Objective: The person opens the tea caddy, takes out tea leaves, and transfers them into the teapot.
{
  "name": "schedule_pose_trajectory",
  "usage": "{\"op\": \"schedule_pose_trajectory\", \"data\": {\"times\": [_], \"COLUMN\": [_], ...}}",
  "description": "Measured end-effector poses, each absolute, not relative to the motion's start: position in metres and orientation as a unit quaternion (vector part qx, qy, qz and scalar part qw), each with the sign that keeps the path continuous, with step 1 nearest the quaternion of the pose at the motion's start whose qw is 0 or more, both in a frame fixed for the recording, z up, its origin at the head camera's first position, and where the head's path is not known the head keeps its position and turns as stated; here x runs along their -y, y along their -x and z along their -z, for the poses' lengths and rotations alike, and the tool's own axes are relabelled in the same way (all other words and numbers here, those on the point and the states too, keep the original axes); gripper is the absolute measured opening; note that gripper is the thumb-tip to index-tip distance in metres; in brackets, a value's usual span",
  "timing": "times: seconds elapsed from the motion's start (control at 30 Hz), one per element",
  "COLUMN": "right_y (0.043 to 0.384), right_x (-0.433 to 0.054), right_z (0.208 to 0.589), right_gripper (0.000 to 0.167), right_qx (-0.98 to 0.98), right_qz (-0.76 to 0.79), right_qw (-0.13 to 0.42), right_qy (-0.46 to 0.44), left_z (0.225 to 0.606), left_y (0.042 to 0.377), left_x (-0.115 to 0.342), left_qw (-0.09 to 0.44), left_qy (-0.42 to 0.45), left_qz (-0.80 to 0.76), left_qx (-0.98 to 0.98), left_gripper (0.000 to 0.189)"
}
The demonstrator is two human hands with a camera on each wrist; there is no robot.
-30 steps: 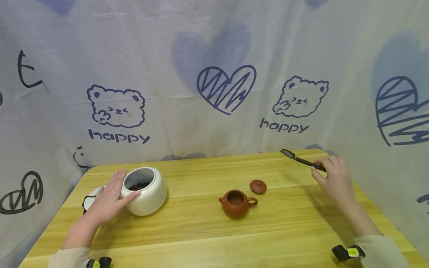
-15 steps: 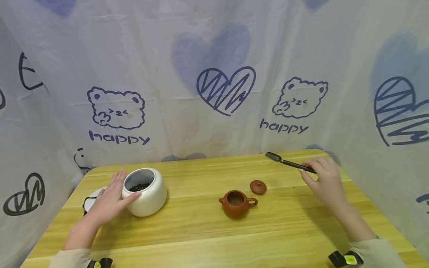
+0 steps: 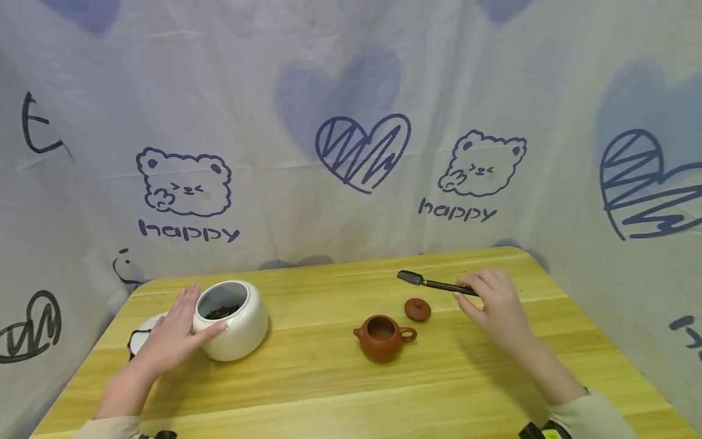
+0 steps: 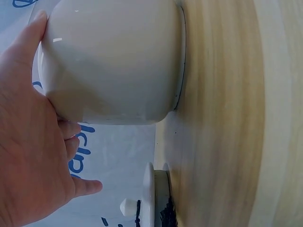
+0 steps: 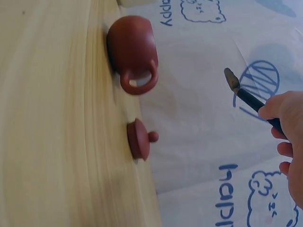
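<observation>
A white jar (image 3: 236,332) with dark tea leaves (image 3: 222,312) inside stands on the left of the table. My left hand (image 3: 174,335) rests against its left side, fingers straight, thumb lying along the front near the rim. In the left wrist view the jar (image 4: 113,61) fills the top, partly covering some fingers. My right hand (image 3: 496,308) pinches a small dark tea scoop (image 3: 439,285) by its handle. The scoop is held above the table, its bowl end pointing left. Below and left of it are a reddish-brown teapot (image 3: 380,347), uncovered, and its lid (image 3: 418,310).
Behind the left hand lies the jar's white lid (image 3: 144,334) with a black cord, partly hidden. The wooden table (image 3: 318,390) ends at a printed curtain (image 3: 263,152) at the back, and curtain hangs along both sides.
My right hand has moved left with the tea scoop, bringing it from the right side to above the teapot lid. The left hand stays on the jar. The head view has shifted slightly.
</observation>
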State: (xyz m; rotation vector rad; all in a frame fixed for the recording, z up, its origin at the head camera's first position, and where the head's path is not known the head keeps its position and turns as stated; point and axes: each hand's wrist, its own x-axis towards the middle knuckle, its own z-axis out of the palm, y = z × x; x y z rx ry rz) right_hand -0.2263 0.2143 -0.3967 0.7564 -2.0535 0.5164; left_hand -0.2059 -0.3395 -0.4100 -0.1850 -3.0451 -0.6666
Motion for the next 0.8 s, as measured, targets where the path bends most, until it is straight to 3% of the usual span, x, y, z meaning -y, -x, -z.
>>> {"op": "schedule_pose_trajectory", "data": {"times": [0.8], "right_y": [0.236], "right_x": [-0.112], "right_z": [0.390], "right_gripper": [0.021], "right_qx": [0.800], "right_qz": [-0.236], "right_qw": [0.410], "right_qy": [-0.370], "left_z": [0.410], "left_y": [0.206], "left_x": [0.338], "left_qw": [0.018], "left_qy": [0.059], "left_qz": [0.214], "left_qx": [0.975], "left_gripper": [0.107]}}
